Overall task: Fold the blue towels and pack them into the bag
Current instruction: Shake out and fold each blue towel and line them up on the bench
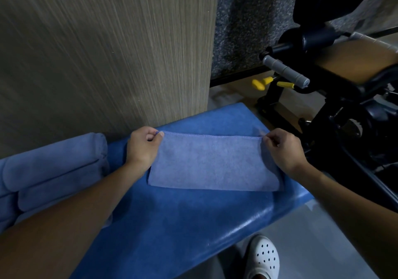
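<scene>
On the blue counter (193,224) folding is under way; left hand (143,147) and right hand (284,149) each pinch a far corner of the half-folded towel (213,164) (no bag visible); next, probably, another fold.

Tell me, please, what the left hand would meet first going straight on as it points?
Probably the wood-grain panel behind the bench; the left hand points toward it, though depth is unclear.

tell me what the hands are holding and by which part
One folded blue towel, lying on the blue bench: the left hand pinches its far left corner, the right hand its far right corner.
</scene>
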### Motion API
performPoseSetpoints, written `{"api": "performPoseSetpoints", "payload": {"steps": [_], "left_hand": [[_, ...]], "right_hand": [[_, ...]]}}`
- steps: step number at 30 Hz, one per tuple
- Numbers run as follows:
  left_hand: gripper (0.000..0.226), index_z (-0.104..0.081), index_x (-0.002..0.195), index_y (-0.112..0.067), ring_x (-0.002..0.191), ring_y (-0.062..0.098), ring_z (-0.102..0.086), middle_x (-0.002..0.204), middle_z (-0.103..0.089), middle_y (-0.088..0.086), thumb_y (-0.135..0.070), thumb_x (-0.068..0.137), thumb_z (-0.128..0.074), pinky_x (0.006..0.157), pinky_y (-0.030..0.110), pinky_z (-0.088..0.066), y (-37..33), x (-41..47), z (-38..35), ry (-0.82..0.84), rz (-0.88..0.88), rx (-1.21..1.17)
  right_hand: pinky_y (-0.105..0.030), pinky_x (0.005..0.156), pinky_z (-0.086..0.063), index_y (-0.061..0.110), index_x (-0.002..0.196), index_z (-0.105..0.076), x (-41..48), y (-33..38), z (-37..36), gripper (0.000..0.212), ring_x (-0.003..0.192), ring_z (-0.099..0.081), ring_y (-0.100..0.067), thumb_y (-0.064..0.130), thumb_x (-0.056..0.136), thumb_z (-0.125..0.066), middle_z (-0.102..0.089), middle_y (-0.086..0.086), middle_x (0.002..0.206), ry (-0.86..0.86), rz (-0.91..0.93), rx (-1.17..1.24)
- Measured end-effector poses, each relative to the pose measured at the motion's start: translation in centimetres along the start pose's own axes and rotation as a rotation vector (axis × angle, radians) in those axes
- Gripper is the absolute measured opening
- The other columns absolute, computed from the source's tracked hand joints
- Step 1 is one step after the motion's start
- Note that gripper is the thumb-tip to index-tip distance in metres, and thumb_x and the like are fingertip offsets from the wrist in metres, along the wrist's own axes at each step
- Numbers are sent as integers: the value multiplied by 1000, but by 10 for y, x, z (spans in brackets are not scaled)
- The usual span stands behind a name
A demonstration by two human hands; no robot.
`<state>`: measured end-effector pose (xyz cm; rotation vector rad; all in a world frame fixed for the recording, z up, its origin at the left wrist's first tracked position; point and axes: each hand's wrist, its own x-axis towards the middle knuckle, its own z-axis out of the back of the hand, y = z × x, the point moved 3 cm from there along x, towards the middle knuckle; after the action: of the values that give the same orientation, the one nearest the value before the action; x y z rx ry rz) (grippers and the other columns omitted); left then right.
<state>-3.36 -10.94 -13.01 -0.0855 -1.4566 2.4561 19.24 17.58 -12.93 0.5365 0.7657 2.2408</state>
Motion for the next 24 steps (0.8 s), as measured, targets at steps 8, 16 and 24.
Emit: {"api": "performPoseSetpoints", "payload": {"steps": [8,16,24], "left_hand": [[13,-64,77,-19,73,14,-63,70,-63,-11,-23,86,-71,69,27,-51,-2,5,-7,-26,56,96],[25,-63,112,-18,109,27,-57,117,-60,4,-34,95,-54,99,47,-41,-11,-17,-11,-30,-197,476],[65,-32,151,-32,150,11,-10,161,-19,-9,-52,93,-9,122,40,-7,-25,-69,-41,520,-700,794]], "right_hand": [[-34,70,-46,21,82,-61,1,0,-4,9,80,-57,-21,22,91,-62,-61,1,82,-8,-47,-13],[-34,70,-45,15,89,-63,-1,1,-5,8,84,-60,-23,22,91,-61,-63,-2,88,-13,-48,-1],[-47,109,-34,13,134,-53,-70,74,-22,54,136,-43,-28,42,98,-26,-48,-11,144,54,453,-381]]}}
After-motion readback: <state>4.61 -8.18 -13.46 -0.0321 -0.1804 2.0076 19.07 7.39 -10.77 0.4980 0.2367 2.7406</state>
